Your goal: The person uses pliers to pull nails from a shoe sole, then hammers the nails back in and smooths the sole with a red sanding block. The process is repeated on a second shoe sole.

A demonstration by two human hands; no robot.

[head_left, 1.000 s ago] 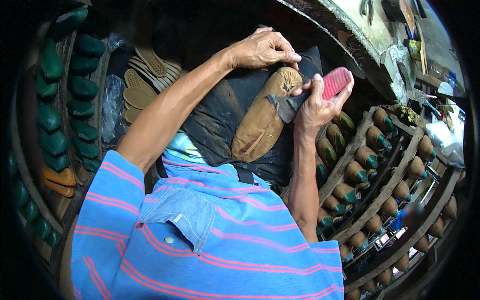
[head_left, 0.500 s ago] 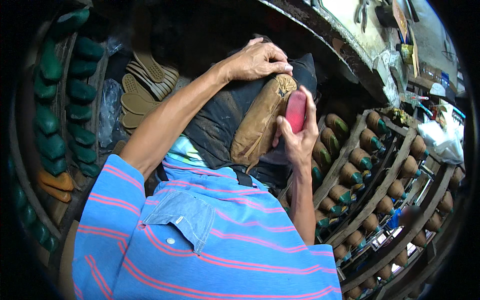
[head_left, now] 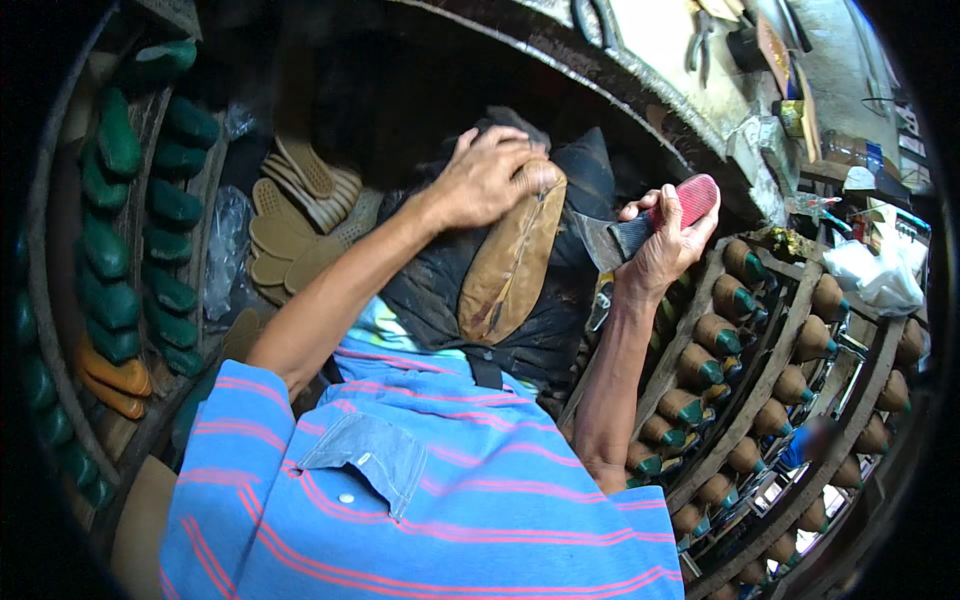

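A brown leather shoe upper on a last (head_left: pixel 508 268) lies lengthwise on the dark cloth (head_left: pixel 425 270) over my lap, with a seam-like line along it. My left hand (head_left: pixel 490 180) is closed over its far end, the thumb on top. To the right, apart from the shoe, my right hand (head_left: pixel 665 240) grips a tool (head_left: pixel 690 200). Its handle is red at one end and dark ribbed at the other, and a flat grey metal blade-like end points left toward the shoe. The exact kind of tool does not show clearly.
Wooden racks on the right hold several brown and green shoe lasts (head_left: pixel 718 333). Green lasts (head_left: pixel 105 245) fill racks at left. Tan soles (head_left: pixel 285 235) are stacked beside a clear plastic bag (head_left: pixel 225 240). A worn workbench (head_left: pixel 735 120) with pliers (head_left: pixel 700 45) runs along the upper right.
My right hand has moved right, away from the shoe, and the tool has swung so its metal end shows. The shoe has turned under my left hand, which has shifted slightly left and nearer.
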